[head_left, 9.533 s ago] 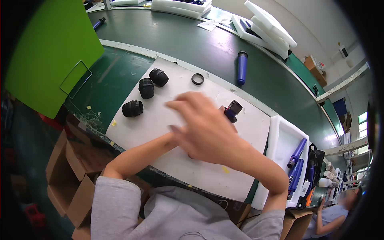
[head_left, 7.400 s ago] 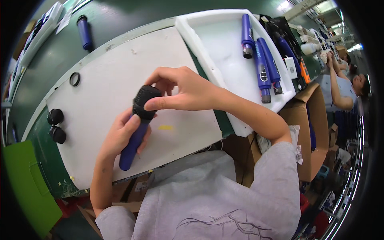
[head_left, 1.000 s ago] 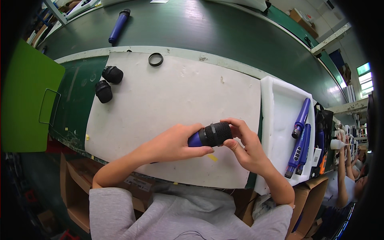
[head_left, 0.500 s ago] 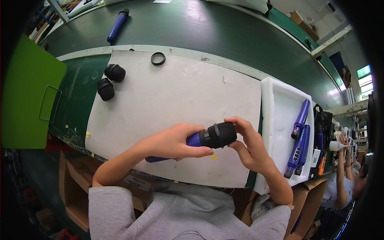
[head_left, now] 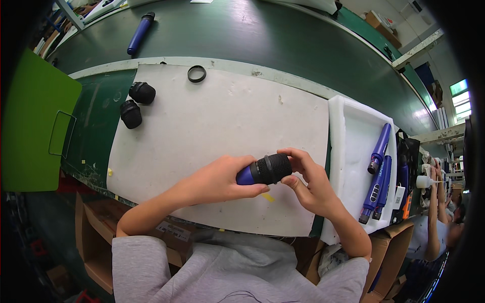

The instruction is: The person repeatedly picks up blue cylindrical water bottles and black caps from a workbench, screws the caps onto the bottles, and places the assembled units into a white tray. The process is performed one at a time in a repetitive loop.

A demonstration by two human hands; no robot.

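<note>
A blue microphone (head_left: pixel 246 177) lies across the front of the white work mat. My left hand (head_left: pixel 222 178) is wrapped round its blue body, hiding most of it. At its right end is a black mesh grille head (head_left: pixel 273 168) with a raised band. The fingers and thumb of my right hand (head_left: pixel 309 184) grip the outer end of that head. Two loose black grille heads (head_left: pixel 142 93) lie at the mat's far left. A black ring (head_left: pixel 197 73) rests near the mat's far edge.
To the right, a white foam tray (head_left: pixel 337 151) holds several blue microphone bodies (head_left: pixel 380 149). Another blue microphone (head_left: pixel 141 33) lies on the green surface beyond the mat. A green panel (head_left: pixel 35 121) stands at left. Open cardboard boxes (head_left: pixel 93 237) sit below. Someone works at far right.
The grille head now sits closer against the blue body, with less black collar showing between them. My right fingers have shifted slightly left along with it. The view has shifted a little.
</note>
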